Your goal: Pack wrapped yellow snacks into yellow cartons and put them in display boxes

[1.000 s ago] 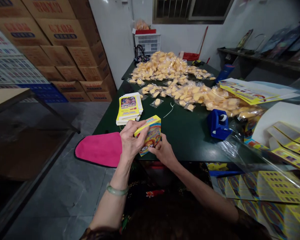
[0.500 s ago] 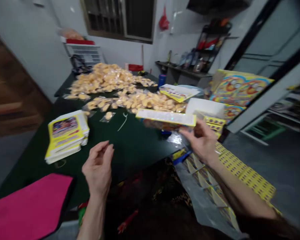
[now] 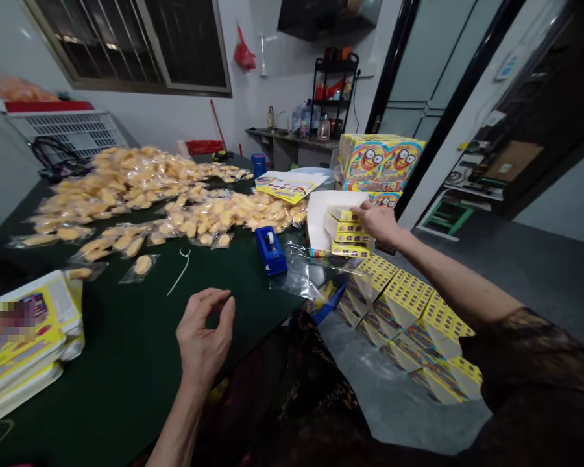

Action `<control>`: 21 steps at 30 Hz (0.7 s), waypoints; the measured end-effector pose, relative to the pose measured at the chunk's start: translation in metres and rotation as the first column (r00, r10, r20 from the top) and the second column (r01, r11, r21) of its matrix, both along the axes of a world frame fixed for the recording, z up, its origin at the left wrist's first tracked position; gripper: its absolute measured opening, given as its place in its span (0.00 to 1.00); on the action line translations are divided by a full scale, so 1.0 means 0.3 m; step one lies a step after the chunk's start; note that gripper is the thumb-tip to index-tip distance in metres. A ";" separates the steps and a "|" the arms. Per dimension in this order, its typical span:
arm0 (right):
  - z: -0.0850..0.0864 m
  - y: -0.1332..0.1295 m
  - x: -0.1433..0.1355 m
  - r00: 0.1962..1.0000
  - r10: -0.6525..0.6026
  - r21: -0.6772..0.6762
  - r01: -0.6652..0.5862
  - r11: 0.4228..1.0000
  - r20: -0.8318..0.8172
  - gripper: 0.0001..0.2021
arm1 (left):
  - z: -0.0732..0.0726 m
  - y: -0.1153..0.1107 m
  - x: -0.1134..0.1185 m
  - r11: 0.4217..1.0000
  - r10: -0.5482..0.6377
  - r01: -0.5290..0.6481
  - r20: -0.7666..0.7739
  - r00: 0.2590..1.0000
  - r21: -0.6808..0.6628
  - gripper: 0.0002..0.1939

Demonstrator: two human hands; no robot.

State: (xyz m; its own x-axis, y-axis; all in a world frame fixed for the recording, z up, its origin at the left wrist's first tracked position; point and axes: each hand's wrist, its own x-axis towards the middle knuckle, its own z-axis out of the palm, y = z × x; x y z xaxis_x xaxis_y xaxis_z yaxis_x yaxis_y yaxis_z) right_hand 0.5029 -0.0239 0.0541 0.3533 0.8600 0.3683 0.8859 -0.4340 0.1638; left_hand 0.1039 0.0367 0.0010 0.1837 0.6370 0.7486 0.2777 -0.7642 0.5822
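My left hand [image 3: 205,337] hovers over the near part of the dark green table [image 3: 126,363], fingers loosely curled, a gap inside the curl and nothing held. My right hand [image 3: 382,224] reaches to the top yellow box [image 3: 343,214] of a small stack [image 3: 350,237], fingers closed at its right end. This stack stands in an open white-lined carton [image 3: 318,217]. Left of the carton is a blue tape dispenser [image 3: 271,251], with clear plastic film [image 3: 299,279] beside it. A single wrapped yellow piece [image 3: 143,264] lies near a white tie [image 3: 180,272].
A heap of wrapped yellow pieces [image 3: 136,175] covers the table's back. Printed cards [image 3: 29,331] are stacked at left. Rows of yellow boxes [image 3: 409,292] sit in clear plastic at lower right. Cartons with cartoon faces [image 3: 382,159] stand behind my right hand.
The view has swung right. My right hand has carried the yellow box from above the table onto the stack in the carton. My left hand remains empty, its fingers curled.
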 end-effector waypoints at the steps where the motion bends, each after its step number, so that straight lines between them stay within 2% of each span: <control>1: -0.010 0.009 0.004 1.000 0.007 -0.065 -0.008 0.998 -0.023 0.20 | 0.000 0.004 0.019 1.000 -0.011 0.012 -0.040 0.999 0.007 0.05; 3: -0.020 0.008 0.022 0.995 0.060 -0.094 -0.068 0.993 -0.078 0.24 | 0.003 0.010 0.059 0.999 -0.042 0.044 -0.114 0.993 0.013 0.06; 5: -0.033 -0.019 0.060 0.987 0.103 0.029 -0.100 0.995 -0.125 0.28 | 0.016 0.015 0.108 0.996 -0.086 0.090 -0.158 0.984 0.018 0.09; 7: -0.067 -0.067 0.112 0.984 0.078 0.205 -0.045 0.978 -0.159 0.31 | 0.036 0.024 0.178 0.990 -0.127 0.138 -0.186 0.974 0.042 0.15; 9: -0.134 -0.126 0.161 0.978 0.067 0.291 -0.007 0.957 -0.197 0.34 | 0.053 0.041 0.276 0.979 -0.161 0.187 -0.242 0.957 0.086 0.26; 11: -0.222 -0.178 0.194 0.960 0.144 0.257 -0.080 0.963 -0.240 0.40 | 0.053 0.069 0.398 0.959 -0.195 0.252 -0.342 0.919 0.130 0.39; 13: -0.308 -0.208 0.208 0.931 0.243 0.204 -0.191 0.960 -0.272 0.48 | 0.029 0.103 0.530 0.930 -0.230 0.332 -0.457 0.860 0.156 0.51; 16: -0.391 -0.195 0.213 0.921 0.277 0.272 -0.203 0.941 -0.274 0.57 | -0.037 0.163 0.713 0.884 -0.296 0.450 -0.596 0.746 0.123 0.63; 18: -0.411 -0.159 0.220 0.921 0.287 0.347 -0.186 0.919 -0.265 0.60 | -0.083 0.203 0.805 0.864 -0.355 0.499 -0.627 0.693 0.064 0.67; 21: -0.405 -0.098 0.240 0.890 0.359 0.362 -0.248 0.899 -0.281 0.63 | -0.130 0.253 0.897 0.818 -0.491 0.575 -0.548 0.677 -0.022 0.67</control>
State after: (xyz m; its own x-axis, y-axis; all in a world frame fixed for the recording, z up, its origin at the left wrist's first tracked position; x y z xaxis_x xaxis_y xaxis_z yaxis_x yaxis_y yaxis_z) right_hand 0.5748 -0.0535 -0.0675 0.2425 0.8063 0.5396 0.9586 -0.1137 -0.2609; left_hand 0.3730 0.1126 -0.0378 0.8346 0.2062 0.5108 0.0163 -0.9361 0.3513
